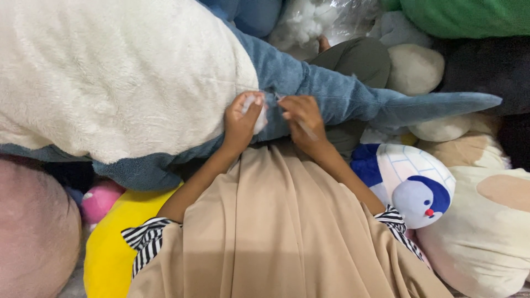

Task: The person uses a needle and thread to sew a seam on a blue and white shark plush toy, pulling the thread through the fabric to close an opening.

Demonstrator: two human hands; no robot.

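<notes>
A big plush shark [127,83], blue with a white belly, lies across my lap, its tail [436,105] pointing right. My left hand [241,122] presses a tuft of white stuffing [259,113] against the shark's blue side. My right hand [302,118] is just beside it, fingers pinched on the blue fabric at what looks like a seam opening, with a thin stick-like tool [306,130] running under its fingers. Both hands are close together, almost touching.
A beige cloth [276,221] covers my lap. Soft toys crowd around: a white and blue penguin ball [411,182], a cream cushion [486,232], a yellow plush [113,248], a pink one [99,201]. A bag of white stuffing [314,19] lies behind.
</notes>
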